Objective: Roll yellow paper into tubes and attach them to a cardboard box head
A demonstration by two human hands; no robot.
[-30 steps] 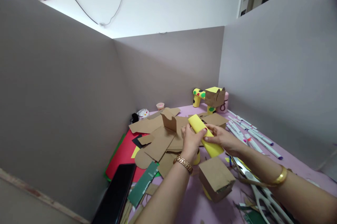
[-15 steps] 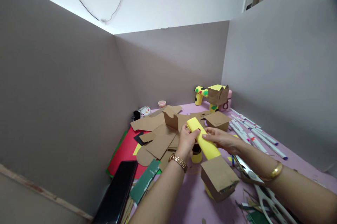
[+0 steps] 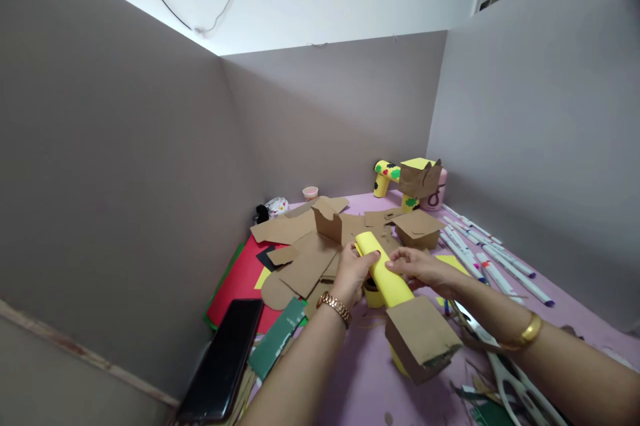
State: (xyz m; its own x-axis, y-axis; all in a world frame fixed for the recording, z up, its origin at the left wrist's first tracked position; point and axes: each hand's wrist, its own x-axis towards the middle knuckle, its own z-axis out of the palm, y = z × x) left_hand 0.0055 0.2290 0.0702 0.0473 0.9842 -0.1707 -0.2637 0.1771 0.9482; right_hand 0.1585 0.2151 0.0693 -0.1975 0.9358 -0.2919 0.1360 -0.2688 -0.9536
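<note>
A rolled yellow paper tube (image 3: 383, 273) lies slanted between my two hands above the pink table (image 3: 365, 379). My left hand (image 3: 353, 275), with a gold watch on the wrist, is closed round the tube's left side. My right hand (image 3: 420, 267), with a gold bangle on the forearm, grips the tube from the right with fingers pressed on it. The tube's lower end meets a small brown cardboard box (image 3: 423, 338) close to me. A short yellow cylinder (image 3: 371, 294) stands under my hands.
Brown cardboard cut-outs (image 3: 305, 246) and red paper (image 3: 235, 283) cover the table's left. A black phone (image 3: 223, 359) lies near the front left. Markers (image 3: 493, 263) line the right side, scissors (image 3: 505, 366) lie under my right arm. A yellow-and-cardboard model (image 3: 407, 179) stands at the back. Grey partitions enclose the table.
Both hands have lowered the yellow tube a little toward the brown box, and its lower end now sits against the box top. The view has tilted slightly.
</note>
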